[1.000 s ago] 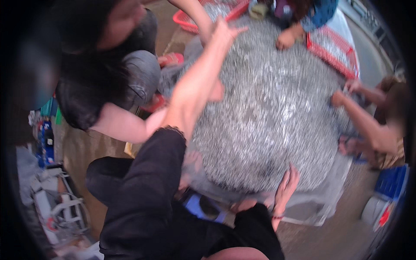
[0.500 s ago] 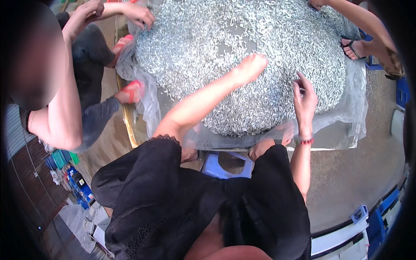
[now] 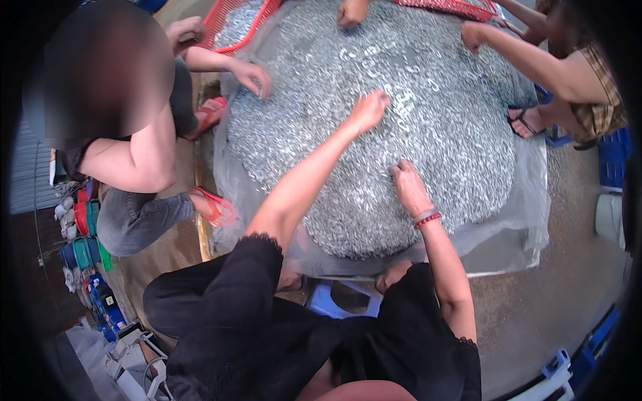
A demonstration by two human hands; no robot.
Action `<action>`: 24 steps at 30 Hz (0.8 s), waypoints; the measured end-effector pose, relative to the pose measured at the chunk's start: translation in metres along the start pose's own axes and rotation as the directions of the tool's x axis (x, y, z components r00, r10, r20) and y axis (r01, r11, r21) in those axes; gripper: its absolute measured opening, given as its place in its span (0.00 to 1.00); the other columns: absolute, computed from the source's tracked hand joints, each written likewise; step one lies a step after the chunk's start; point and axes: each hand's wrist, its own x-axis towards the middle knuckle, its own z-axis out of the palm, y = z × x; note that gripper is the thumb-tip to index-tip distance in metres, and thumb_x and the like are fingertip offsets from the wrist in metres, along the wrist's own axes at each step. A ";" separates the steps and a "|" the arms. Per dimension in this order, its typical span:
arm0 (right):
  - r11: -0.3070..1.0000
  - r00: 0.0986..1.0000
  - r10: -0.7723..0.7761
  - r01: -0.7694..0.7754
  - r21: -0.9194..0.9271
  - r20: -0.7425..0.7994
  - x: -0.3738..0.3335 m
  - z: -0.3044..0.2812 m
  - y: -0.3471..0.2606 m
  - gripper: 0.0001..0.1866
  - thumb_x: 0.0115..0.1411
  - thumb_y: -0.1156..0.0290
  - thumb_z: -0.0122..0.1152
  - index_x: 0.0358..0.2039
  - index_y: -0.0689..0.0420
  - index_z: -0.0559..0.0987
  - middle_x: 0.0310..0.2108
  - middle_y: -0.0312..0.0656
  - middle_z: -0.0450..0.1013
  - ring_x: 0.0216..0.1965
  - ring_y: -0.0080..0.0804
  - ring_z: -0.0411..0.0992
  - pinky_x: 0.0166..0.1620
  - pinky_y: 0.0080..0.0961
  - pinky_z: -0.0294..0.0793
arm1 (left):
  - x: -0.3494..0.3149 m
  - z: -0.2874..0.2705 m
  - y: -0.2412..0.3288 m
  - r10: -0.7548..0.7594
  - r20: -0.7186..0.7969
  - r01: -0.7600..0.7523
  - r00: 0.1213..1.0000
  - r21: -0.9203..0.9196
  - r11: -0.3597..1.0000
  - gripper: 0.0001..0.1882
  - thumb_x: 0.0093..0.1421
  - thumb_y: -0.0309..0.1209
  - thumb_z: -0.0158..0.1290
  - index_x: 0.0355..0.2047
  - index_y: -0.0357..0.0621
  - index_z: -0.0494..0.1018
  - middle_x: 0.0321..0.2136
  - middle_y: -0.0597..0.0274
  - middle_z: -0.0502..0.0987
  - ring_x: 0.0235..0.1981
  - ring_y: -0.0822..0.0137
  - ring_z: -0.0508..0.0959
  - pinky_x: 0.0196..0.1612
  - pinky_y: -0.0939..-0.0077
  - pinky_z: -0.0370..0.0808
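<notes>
A broad heap of small silvery pieces (image 3: 374, 200) lies in front of the person, spread over a clear plastic sheet (image 3: 528, 224) whose loose edges show along the near and right sides. The left hand (image 3: 371, 111) reaches in over the middle of the heap, its fingers bent, just beside a few larger pale pieces (image 3: 404, 107); whether it grasps anything cannot be told. The right hand (image 3: 409, 188), nearer the body, is at the heap with fingers curled downward, and its grip is also too unclear to tell. A red beaded bracelet (image 3: 429, 220) circles that wrist. At the left, a co-worker's hand (image 3: 253, 78) hangs loosely by the heap's edge, near a red basket (image 3: 217, 25) holding more silvery pieces. Another red basket (image 3: 483, 11) stands at the far edge, and a blue stool (image 3: 324, 301) is between the person's feet.
</notes>
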 end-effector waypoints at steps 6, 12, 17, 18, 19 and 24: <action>0.875 0.951 0.305 -0.258 0.410 -0.052 -0.010 -0.042 -0.015 0.14 0.46 0.81 0.55 0.36 0.61 0.77 0.28 0.46 0.68 0.33 0.41 0.69 0.38 0.33 0.69 | 0.080 0.044 -0.030 0.043 -0.061 -0.019 0.997 0.348 0.937 0.18 0.60 0.34 0.43 0.47 0.35 0.65 0.41 0.36 0.70 0.46 0.42 0.69 0.48 0.54 0.65; 0.572 0.821 0.570 -0.427 0.700 0.035 -0.023 -0.038 0.027 0.10 0.48 0.76 0.60 0.34 0.57 0.80 0.29 0.44 0.74 0.28 0.32 0.73 0.33 0.26 0.71 | 0.026 0.091 -0.021 0.343 -0.156 -0.272 0.927 0.352 0.896 0.21 0.56 0.40 0.51 0.47 0.42 0.66 0.41 0.45 0.66 0.44 0.47 0.63 0.50 0.57 0.61; -0.044 0.704 0.656 -0.324 0.945 0.272 -0.046 -0.032 0.020 0.12 0.58 0.72 0.55 0.40 0.64 0.76 0.26 0.41 0.73 0.23 0.25 0.72 0.24 0.18 0.73 | -0.085 0.085 0.010 0.354 0.267 -0.403 0.896 0.158 0.901 0.20 0.56 0.40 0.50 0.45 0.44 0.65 0.41 0.48 0.66 0.46 0.49 0.65 0.48 0.59 0.64; -0.093 0.700 0.655 -0.300 0.950 0.285 -0.053 -0.030 0.018 0.13 0.59 0.72 0.53 0.42 0.65 0.74 0.27 0.43 0.73 0.24 0.26 0.73 0.25 0.19 0.74 | -0.102 0.072 0.020 0.350 0.344 -0.417 0.871 0.143 0.897 0.20 0.56 0.40 0.50 0.45 0.44 0.65 0.41 0.48 0.66 0.46 0.50 0.65 0.48 0.60 0.64; -0.139 0.697 0.651 -0.280 0.950 0.301 -0.061 -0.028 0.014 0.13 0.60 0.72 0.51 0.43 0.65 0.72 0.28 0.44 0.73 0.24 0.28 0.73 0.26 0.20 0.75 | -0.116 0.063 0.023 0.341 0.415 -0.424 0.844 0.125 0.897 0.19 0.57 0.40 0.50 0.45 0.44 0.65 0.40 0.49 0.66 0.46 0.50 0.65 0.49 0.60 0.64; -0.297 0.689 0.649 -0.160 0.941 0.322 -0.082 -0.027 -0.008 0.14 0.63 0.74 0.43 0.49 0.64 0.64 0.38 0.52 0.71 0.36 0.38 0.74 0.37 0.28 0.78 | -0.152 0.029 0.007 0.247 0.394 -0.253 0.885 -0.036 0.967 0.16 0.59 0.39 0.48 0.44 0.42 0.67 0.39 0.51 0.68 0.42 0.55 0.70 0.45 0.65 0.69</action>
